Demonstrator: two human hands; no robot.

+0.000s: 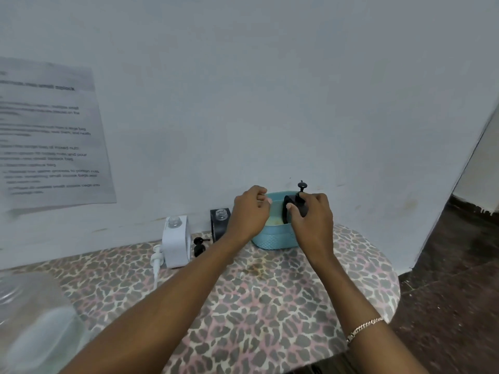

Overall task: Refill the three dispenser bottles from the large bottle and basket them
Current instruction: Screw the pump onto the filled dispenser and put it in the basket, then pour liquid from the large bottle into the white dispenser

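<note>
A teal basket [272,238] stands by the wall on the leopard-print table. My right hand [313,222] grips a black dispenser bottle [293,209] with its pump on, holding it inside the basket. My left hand [249,214] hovers over the basket's left rim with fingers curled, holding nothing that I can see. A second black bottle [220,221] stands open-necked left of the basket. A white bottle [175,244] stands further left, also uncapped. A black pump [199,245] and a white pump [156,261] lie beside it. The large clear bottle [35,319] is blurred at the lower left.
The wall runs right behind the basket and bottles. A printed sheet [51,133] is stuck on the wall at the left. The round table [270,306] ends at the right over dark floor [459,279].
</note>
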